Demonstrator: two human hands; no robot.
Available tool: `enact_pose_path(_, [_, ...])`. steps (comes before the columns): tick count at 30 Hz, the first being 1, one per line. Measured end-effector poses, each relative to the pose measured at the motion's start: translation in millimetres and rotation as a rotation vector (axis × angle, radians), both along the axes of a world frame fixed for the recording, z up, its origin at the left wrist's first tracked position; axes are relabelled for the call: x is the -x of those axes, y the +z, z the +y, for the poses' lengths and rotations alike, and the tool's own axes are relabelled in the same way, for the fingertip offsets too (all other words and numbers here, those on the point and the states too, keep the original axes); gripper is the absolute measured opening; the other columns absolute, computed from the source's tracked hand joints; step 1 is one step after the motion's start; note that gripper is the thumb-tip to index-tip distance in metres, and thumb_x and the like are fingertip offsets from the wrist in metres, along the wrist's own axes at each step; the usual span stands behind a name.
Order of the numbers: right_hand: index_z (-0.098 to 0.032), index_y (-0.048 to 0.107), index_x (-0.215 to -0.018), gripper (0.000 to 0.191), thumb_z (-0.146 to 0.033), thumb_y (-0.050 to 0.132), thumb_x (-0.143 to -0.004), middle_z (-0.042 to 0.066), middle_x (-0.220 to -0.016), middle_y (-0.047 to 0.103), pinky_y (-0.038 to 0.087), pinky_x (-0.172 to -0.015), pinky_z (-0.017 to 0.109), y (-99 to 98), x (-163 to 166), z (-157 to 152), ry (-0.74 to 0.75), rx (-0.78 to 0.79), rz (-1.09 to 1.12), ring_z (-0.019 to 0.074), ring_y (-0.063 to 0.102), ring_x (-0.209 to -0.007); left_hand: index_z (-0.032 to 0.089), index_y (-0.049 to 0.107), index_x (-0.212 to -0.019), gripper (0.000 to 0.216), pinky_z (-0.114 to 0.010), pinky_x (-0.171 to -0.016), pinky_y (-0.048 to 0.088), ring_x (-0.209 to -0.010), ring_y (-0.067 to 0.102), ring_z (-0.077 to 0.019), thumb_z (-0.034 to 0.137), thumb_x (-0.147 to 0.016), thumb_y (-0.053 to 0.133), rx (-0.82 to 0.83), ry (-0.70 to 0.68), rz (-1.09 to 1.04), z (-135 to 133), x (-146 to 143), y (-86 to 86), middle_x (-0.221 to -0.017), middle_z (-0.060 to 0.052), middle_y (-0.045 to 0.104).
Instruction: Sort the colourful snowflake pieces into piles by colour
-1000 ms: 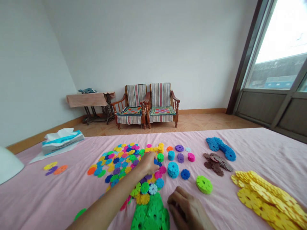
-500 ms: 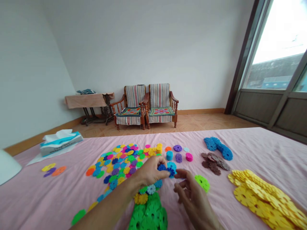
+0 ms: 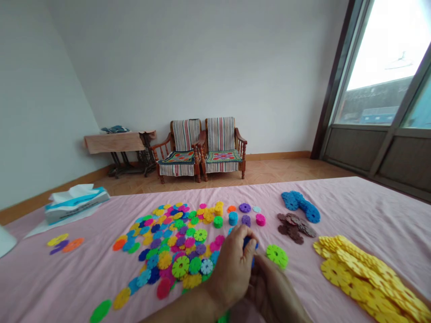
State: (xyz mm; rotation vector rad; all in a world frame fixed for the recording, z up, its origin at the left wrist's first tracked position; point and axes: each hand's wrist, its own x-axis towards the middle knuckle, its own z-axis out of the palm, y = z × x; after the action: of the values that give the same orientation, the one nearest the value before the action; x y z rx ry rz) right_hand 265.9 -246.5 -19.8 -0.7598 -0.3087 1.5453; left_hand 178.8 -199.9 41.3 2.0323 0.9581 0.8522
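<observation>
My left hand (image 3: 235, 258) is closed around several dark blue notched plastic discs (image 3: 249, 242), whose edges show between thumb and fingers. Against them presses my right hand (image 3: 271, 285), its thumb and fingertips meeting the lower edge of the discs; most of its fingers are hidden. To the left spreads a mixed heap of small coloured notched discs (image 3: 181, 266). Just beyond my hands stand short stacks: a light blue one (image 3: 233, 219), a green one (image 3: 218, 221) and a pink one (image 3: 260, 220). A lime green disc (image 3: 277, 256) lies right of my right hand.
Larger yellow discs (image 3: 357, 278) lie in long overlapping rows at the right. Brown discs (image 3: 294, 228) and blue discs (image 3: 299, 204) lie farther back. A tissue box (image 3: 76, 204) sits at the left on the pink cloth (image 3: 128, 273). Two armchairs (image 3: 220, 152) stand beyond.
My right hand has closed in from apart and now meets the dark blue discs. My left hand has shifted right and nearer, uncovering part of the heap and the green stack.
</observation>
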Motion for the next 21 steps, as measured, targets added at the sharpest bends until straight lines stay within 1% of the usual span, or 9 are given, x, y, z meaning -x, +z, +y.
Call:
enact_pose_path(3, [-0.021,0.058,-0.093,0.057,-0.048,0.085,-0.051,-0.001,-0.074,0.072,0.049,-0.047,0.022,1.4,3.6,0.3,-0.067,0.054,0.138,0.0188,0.069,-0.064,0.02,0.057,-0.083,0.017,-0.027,-0.079,0.044,-0.085,0.056,-0.0172,0.016,-0.091,0.042,-0.081,-0.071,-0.008,-13.3,-5.0,-7.4,-0.087,-0.003,0.06])
enact_pose_path(5, [-0.022,0.057,-0.09,0.055,-0.052,0.083,-0.051,-0.002,-0.067,0.069,0.044,-0.041,0.02,-0.1,3.9,2.1,-0.069,0.11,0.127,0.0172,0.067,-0.056,0.019,0.058,-0.081,0.021,-0.028,-0.078,0.045,-0.085,0.057,-0.0179,0.016,-0.092,0.041,-0.095,-0.085,0.015,-15.0,-4.0,-10.0,-0.087,-0.003,0.061])
enact_pose_path(9, [-0.02,0.055,-0.077,0.042,-0.06,0.065,-0.069,-0.007,-0.04,0.05,0.026,-0.028,0.016,0.0,0.1,1.0,0.129,0.202,-0.104,0.0082,0.043,-0.027,0.019,0.06,-0.09,0.015,-0.029,-0.083,0.047,-0.09,0.06,-0.0186,0.019,-0.092,0.045,-0.111,-0.036,-0.055,-8.0,10.4,-8.4,-0.092,-0.005,0.063])
enact_pose_path(12, [-0.019,0.053,-0.077,0.044,-0.059,0.067,-0.065,-0.01,-0.046,0.047,0.014,-0.028,0.014,12.9,-10.7,-0.7,0.152,0.128,-0.294,0.0007,0.026,-0.027,0.02,0.059,-0.096,0.013,-0.029,-0.084,0.048,-0.092,0.063,-0.0191,0.027,-0.092,0.049,-0.11,0.047,-0.133,-1.7,34.9,-6.6,-0.093,-0.004,0.066])
enact_pose_path(13, [-0.019,0.052,-0.078,0.045,-0.059,0.067,-0.065,-0.01,-0.051,0.047,0.014,-0.03,0.015,19.2,-16.9,1.0,0.125,0.078,-0.381,-0.0003,0.024,-0.029,0.021,0.059,-0.095,0.014,-0.029,-0.083,0.049,-0.09,0.064,-0.0191,0.03,-0.091,0.049,-0.105,0.083,-0.147,-0.5,45.7,-7.0,-0.092,-0.004,0.066])
enact_pose_path(15, [-0.02,0.049,-0.078,0.043,-0.063,0.052,-0.075,-0.009,-0.056,0.044,0.018,-0.032,0.016,31.6,-33.8,10.2,0.099,-0.024,-0.679,0.0009,0.024,-0.033,0.022,0.06,-0.092,0.016,-0.028,-0.079,0.051,-0.087,0.066,-0.0199,0.034,-0.09,0.051,-0.085,0.158,-0.153,0.0,70.0,-9.6,-0.089,-0.004,0.068])
enact_pose_path(17, [-0.021,0.046,-0.079,0.043,-0.059,0.027,-0.088,-0.009,-0.055,0.041,0.024,-0.036,0.019,40.4,-54.4,27.0,0.084,-0.081,-1.185,0.0047,0.028,-0.036,0.022,0.062,-0.091,0.018,-0.027,-0.077,0.053,-0.087,0.068,-0.0206,0.038,-0.089,0.052,-0.061,0.213,-0.142,-2.1,95.7,-15.0,-0.088,-0.004,0.069])
enact_pose_path(19, [-0.021,0.048,-0.074,0.038,-0.052,0.03,-0.088,-0.006,-0.055,0.045,0.025,-0.038,0.022,43.8,-74.0,47.3,0.113,-0.099,-1.351,0.0066,0.031,-0.037,0.023,0.063,-0.093,0.021,-0.026,-0.078,0.054,-0.087,0.069,-0.0211,0.041,-0.087,0.055,-0.062,0.292,-0.129,-5.6,119.9,-22.4,-0.089,-0.003,0.071])
enact_pose_path(21, [-0.02,0.05,-0.067,0.028,-0.041,0.043,-0.085,-0.003,-0.055,0.051,0.028,-0.044,0.024,43.1,-87.8,65.4,0.143,-0.14,-1.504,0.0085,0.037,-0.042,0.023,0.065,-0.091,0.024,-0.024,-0.073,0.055,-0.083,0.07,-0.0216,0.045,-0.084,0.057,-0.077,0.366,-0.118,-8.6,140.1,-30.3,-0.086,-0.004,0.072])
